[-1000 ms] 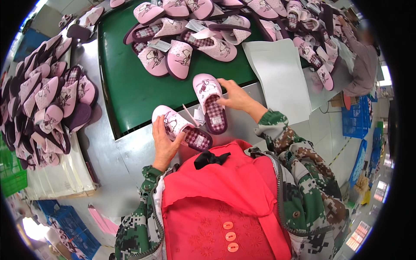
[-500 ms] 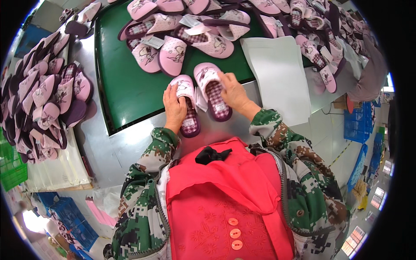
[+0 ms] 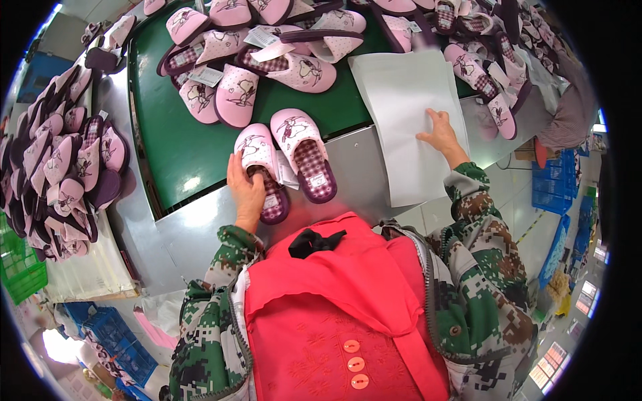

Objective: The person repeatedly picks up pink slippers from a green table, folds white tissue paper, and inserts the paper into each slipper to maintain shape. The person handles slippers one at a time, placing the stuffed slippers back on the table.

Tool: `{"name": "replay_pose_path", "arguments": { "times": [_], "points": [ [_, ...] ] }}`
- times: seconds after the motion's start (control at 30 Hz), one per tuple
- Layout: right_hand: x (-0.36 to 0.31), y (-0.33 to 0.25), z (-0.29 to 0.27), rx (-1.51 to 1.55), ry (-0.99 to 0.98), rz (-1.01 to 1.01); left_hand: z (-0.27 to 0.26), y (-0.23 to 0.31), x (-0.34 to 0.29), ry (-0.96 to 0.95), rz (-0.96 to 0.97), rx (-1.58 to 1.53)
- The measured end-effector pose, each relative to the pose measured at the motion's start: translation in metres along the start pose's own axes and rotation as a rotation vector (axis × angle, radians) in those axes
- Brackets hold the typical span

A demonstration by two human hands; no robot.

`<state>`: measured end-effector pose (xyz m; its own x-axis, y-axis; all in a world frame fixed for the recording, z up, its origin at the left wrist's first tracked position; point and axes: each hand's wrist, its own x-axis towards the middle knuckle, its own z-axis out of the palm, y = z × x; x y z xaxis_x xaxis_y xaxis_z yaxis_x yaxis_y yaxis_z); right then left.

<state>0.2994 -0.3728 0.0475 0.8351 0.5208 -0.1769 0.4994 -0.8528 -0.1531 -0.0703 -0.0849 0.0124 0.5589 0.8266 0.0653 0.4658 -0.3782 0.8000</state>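
Note:
Two pink slippers with dark purple soles and checked insoles stand side by side in front of me, toes pointing away. My left hand (image 3: pixel 246 188) grips the outer side of the left slipper (image 3: pixel 257 148), with the thumb over its opening. The right slipper (image 3: pixel 299 134) stands untouched, angled slightly from its mate. A white tag (image 3: pixel 286 170) sits between the two. My right hand (image 3: pixel 444 138) is over a stack of white paper sheets (image 3: pixel 409 148), its thumb and forefinger apart and nothing in it. Whether its fingertips touch the paper, I cannot tell.
Beyond lies a green surface (image 3: pixel 175 148) in a metal table (image 3: pixel 188 248), with several pink slippers (image 3: pixel 309 72) heaped at its far side. A tall slipper pile (image 3: pixel 67 157) stands at left. More slippers (image 3: pixel 478 70) and another person's sleeve (image 3: pixel 565 127) are at far right.
My right hand has let go of the right slipper and moved right, over the white paper. My left hand stays on the left slipper. The whole view has shifted slightly.

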Motion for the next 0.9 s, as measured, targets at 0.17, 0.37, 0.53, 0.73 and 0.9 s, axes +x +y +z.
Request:
{"name": "replay_pose_path", "arguments": {
  "times": [0.17,0.37,0.53,0.73,0.9],
  "points": [
    [0.012,0.016,0.005,0.024,-0.151,-0.143,-0.014,0.004,-0.007,0.039,0.008,-0.001],
    [0.001,0.009,-0.008,0.038,-0.069,-0.130,-0.036,0.039,0.000,0.117,-0.102,-0.172],
    [-0.022,-0.021,-0.054,0.190,0.005,-0.290,-0.032,0.077,0.007,-0.196,-0.013,-0.502],
    [-0.076,-0.146,-0.094,0.720,-0.466,-0.785,-0.006,0.155,0.012,-0.623,0.698,-0.165],
    [-0.092,-0.191,-0.096,1.013,-0.258,-0.695,0.032,0.114,-0.001,-0.808,0.047,-0.530]
  ]
}}
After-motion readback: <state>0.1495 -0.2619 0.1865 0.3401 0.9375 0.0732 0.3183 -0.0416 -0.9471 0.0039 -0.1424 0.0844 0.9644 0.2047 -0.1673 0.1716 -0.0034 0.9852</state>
